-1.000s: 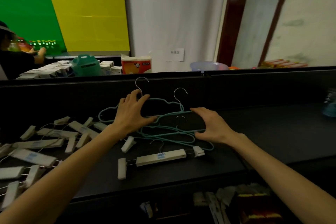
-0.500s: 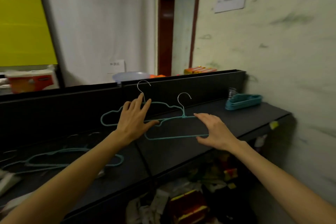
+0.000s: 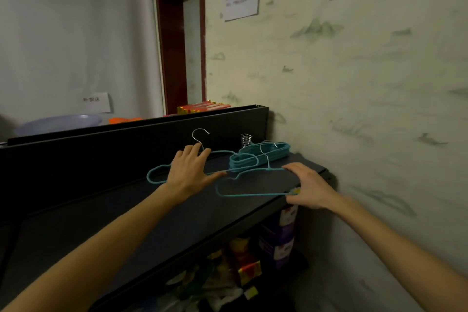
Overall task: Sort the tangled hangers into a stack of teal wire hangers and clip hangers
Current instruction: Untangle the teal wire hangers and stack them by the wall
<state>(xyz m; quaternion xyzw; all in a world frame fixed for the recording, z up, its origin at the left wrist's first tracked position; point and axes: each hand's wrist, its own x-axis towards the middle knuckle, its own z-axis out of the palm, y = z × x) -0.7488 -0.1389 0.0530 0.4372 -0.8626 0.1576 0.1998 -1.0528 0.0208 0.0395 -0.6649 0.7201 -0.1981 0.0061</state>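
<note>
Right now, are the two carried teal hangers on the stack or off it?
Off it: left hand and right hand hold them short of the teal stack.

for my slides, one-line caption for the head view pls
Left hand and right hand carry two teal wire hangers toward the teal stack.

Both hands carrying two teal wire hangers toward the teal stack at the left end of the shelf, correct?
Not quite: the teal stack sits at the right end of the shelf, by the wall. The head view shows the left hand and right hand carrying the two teal wire hangers toward it.
</note>
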